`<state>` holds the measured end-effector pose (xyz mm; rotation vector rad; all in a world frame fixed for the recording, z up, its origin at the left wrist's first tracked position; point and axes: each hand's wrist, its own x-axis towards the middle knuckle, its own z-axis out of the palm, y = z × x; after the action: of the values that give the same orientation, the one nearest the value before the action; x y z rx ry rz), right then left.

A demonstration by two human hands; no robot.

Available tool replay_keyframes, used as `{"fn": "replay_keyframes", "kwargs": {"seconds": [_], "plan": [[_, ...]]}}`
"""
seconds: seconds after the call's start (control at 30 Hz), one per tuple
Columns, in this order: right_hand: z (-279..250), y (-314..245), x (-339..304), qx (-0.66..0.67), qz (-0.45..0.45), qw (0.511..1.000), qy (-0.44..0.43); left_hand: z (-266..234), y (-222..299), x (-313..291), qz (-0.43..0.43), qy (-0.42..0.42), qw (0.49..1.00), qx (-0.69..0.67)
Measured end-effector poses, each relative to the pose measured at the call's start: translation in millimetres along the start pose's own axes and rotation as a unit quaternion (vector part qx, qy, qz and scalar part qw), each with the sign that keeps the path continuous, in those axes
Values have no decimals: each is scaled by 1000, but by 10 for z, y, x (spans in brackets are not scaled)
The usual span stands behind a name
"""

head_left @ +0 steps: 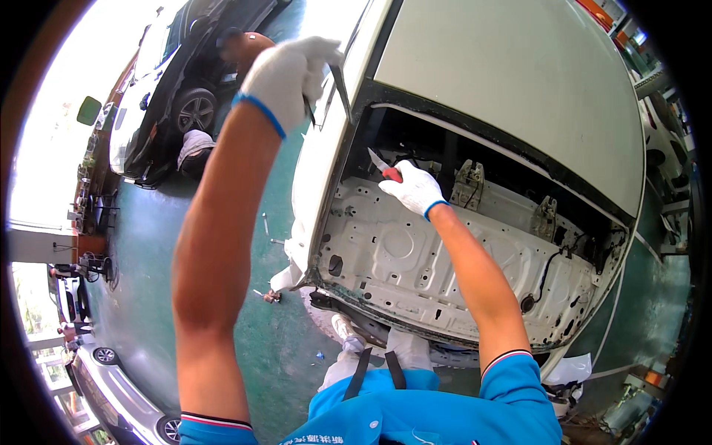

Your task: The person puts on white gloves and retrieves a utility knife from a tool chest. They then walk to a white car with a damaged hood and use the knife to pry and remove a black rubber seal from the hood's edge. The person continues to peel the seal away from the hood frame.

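Note:
My left hand (280,78), in a white glove with a blue cuff, is raised at the left side of the car body. Its fingers are closed on a thin black strip (340,90) that hangs beside the pale pillar; its far end is hard to make out. My right hand (414,187), gloved alike, grips a knife with a red handle (391,174). The blade points up and left, over the dark opening between the pale roof (512,74) and the bare white metal panel (400,241).
Metal brackets (469,184) and a black cable (546,276) sit on the panel. Small parts (271,296) lie on the green floor (148,245). A dark car (159,96) with a crouching person (196,152) is at the far left, a silver car (122,393) at the lower left.

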<state>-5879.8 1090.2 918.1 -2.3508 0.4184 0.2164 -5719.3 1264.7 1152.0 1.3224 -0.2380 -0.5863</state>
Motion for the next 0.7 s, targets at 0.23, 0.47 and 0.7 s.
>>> {"fn": "replay_keyframes", "kwargs": {"seconds": [0.23,0.47,0.7], "plan": [[-99,-176,433,-123,-28,992,9,-62,402,969,-79,14,997,-13],[-186,-265,848,-191,-70,978,35,-70,378,1248,-79,21,996,-26],[-310,-398,979,-233,-80,968,43,-261,385,1198,-85,29,995,-36]]}}
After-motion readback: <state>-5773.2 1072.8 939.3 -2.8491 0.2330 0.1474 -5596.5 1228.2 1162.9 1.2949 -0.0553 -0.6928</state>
